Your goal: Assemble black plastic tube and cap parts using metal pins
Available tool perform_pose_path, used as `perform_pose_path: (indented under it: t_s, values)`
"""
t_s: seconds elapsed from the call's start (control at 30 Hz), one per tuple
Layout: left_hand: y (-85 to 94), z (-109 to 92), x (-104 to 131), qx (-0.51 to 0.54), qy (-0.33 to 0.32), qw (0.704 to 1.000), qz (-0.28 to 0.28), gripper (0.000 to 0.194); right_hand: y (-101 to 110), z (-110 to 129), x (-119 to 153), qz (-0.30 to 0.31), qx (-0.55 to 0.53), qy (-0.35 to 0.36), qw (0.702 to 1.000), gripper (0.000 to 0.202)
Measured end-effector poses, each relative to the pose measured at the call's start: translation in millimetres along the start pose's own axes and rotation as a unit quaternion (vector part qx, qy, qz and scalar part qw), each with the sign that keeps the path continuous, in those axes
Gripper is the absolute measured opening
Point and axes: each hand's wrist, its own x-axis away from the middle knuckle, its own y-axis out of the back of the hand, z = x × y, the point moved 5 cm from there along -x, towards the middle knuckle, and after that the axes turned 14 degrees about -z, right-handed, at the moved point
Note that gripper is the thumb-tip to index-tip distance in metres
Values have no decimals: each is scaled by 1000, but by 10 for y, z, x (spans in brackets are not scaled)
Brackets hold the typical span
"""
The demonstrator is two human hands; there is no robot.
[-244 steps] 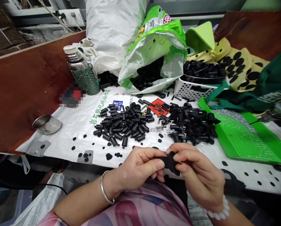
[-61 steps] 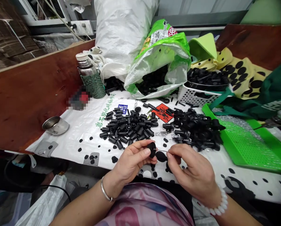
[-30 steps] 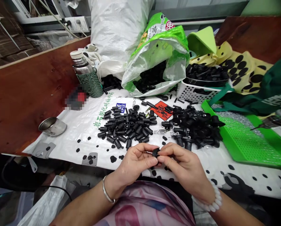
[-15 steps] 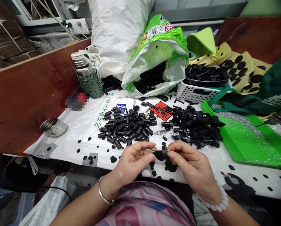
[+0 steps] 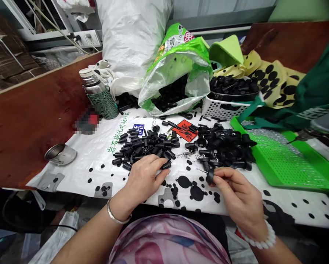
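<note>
My left hand [image 5: 145,179] reaches over the near edge of a pile of small black ribbed plastic sleeves [image 5: 138,150]. Its thumb and forefinger are apart, with one black sleeve [image 5: 166,165] in the gap between them; whether they touch it I cannot tell. Between thumb and fingertips, my right hand [image 5: 240,196] pinches a round black plastic part [image 5: 210,177], from which a thin metal rod points to the left. Just beyond that hand lies a heap of larger black plastic parts [image 5: 222,146], some with small metal bits.
A green tray [image 5: 280,174] of shiny metal pieces stands right. Behind are a white perforated basket [image 5: 225,109] of black parts and an open green-white bag [image 5: 178,58]. A steel cup [image 5: 61,154] and a thermos [image 5: 98,95] stand left. A power tool's tip [image 5: 293,139] hangs over the tray.
My left hand has let go of the metal rod and moved left to the sleeve pile. My right hand has shifted slightly right, still holding the round black part. The view has shifted a little.
</note>
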Motion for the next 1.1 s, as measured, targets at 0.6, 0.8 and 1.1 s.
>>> perform_pose_path:
  t_s: [0.6,0.8,1.1]
  values:
    - [-291,97,-70,516,401,757,-13,32,-183,125,149,24,-60,19,998,3]
    - [-388,62,57,654,501,566,17,14,-293,291,155,41,-61,83,994,8]
    - [-439,40,181,677,545,495,-1,12,-302,432,127,26,-30,175,984,14]
